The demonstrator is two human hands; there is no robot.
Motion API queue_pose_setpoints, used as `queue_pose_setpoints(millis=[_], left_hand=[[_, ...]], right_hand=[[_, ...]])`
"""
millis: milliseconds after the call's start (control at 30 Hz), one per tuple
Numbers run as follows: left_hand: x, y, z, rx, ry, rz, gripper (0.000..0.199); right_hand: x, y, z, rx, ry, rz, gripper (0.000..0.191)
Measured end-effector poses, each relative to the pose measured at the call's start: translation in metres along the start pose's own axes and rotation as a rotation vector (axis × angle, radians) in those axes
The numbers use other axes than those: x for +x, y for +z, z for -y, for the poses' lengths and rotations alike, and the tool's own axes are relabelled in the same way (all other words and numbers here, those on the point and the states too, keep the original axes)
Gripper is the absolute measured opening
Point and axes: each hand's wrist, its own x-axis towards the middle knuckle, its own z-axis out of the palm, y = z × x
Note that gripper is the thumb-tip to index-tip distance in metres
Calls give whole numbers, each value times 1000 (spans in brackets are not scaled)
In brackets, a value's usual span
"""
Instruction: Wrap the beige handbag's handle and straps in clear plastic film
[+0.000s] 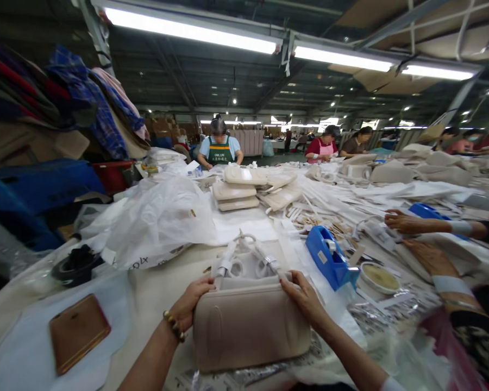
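A beige handbag (250, 326) lies on the table in front of me. Its handles (244, 252), partly covered in white wrapping, point away from me. My left hand (193, 298) grips the bag's far left corner, thumb and fingers pressed on the edge. On the far right corner my right hand (303, 298) grips the edge in the same way, thumb on the near face. What the fingers do behind the bag is hidden. Just right of the bag stands a blue tape dispenser (330, 258).
Left lie a brown phone (79, 331) on white paper and a bulging clear plastic bag (158, 217). Beige bags (236, 190) are stacked beyond. A round dish (380, 277) sits right. A co-worker's hands (407, 222) work at the right; other people (220, 146) sit across the table.
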Motion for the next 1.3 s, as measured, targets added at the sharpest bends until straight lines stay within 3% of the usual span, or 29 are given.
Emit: queue_pose_setpoints(millis=[233, 467, 633, 933, 1300], left_hand=[[14, 4, -6, -71, -57, 34, 26], [7, -5, -1, -107, -73, 31, 32], [17, -9, -5, -73, -131, 43, 36], [16, -6, 10, -81, -80, -84, 21], [14, -13, 23, -100, -72, -101, 15]], right_hand=[[2, 2, -6, 60, 2, 23, 48], [6, 0, -11, 122, 30, 68, 45], [8, -1, -15, 99, 51, 77, 45], [10, 3, -17, 90, 79, -27, 44], [18, 17, -32, 64, 76, -70, 55]])
